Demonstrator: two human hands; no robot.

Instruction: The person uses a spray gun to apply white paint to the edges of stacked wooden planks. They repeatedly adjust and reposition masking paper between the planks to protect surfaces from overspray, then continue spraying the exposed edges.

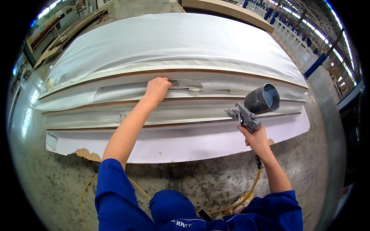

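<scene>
My right hand [256,140] is wrapped round the handle of a metal spray gun [246,118]. The gun's dark paint cup [263,99] tilts up and to the right, and its nozzle points left. My left hand [157,89] reaches over the stacked long panels, its curled fingers closed at the gap below the top panel's brown edge [127,72]. What lies in those fingertips, if anything, is hidden. Wrinkled white sheeting [173,42] covers the stack and hangs between its layers. Just right of the left hand, a torn flap [191,85] of it sticks out.
A white board [177,144] with chipped, torn front edges lies under the stack. A yellow hose [255,184] runs from the gun down to the concrete floor [58,181]. Behind stands another long stack [227,13]; boards [69,34] lie far left, blue posts [315,66] stand right.
</scene>
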